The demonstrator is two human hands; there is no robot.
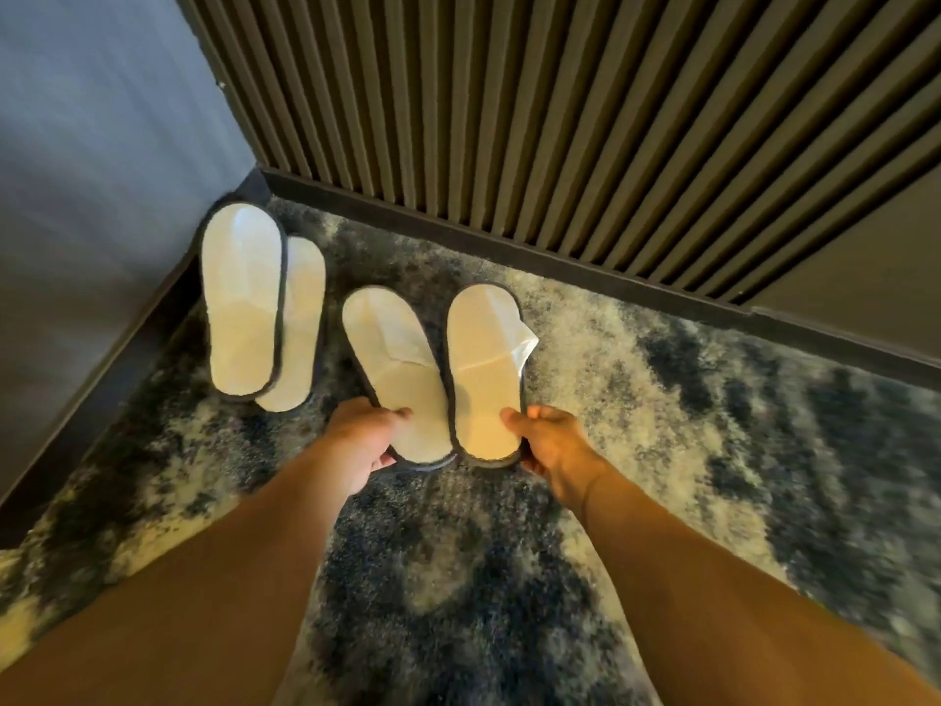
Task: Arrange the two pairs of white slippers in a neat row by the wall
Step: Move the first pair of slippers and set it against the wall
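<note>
4 white slippers lie on a mottled dark-and-cream carpet [662, 400] in a corner; a ribbed brown wall [560, 119] runs behind, a plain blue-grey wall [102, 170] stands left; open carpet stretches right. The corner pair [244, 298] overlaps, one atop the other. The left hand [364, 440] pinches the heel of the third slipper [397, 369]; the right hand [552, 445] pinches the fourth slipper [483, 369], heels touching.

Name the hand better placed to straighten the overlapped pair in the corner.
Left. The left hand sits nearer the overlapped slippers; the right hand lies beyond both held slippers.
</note>
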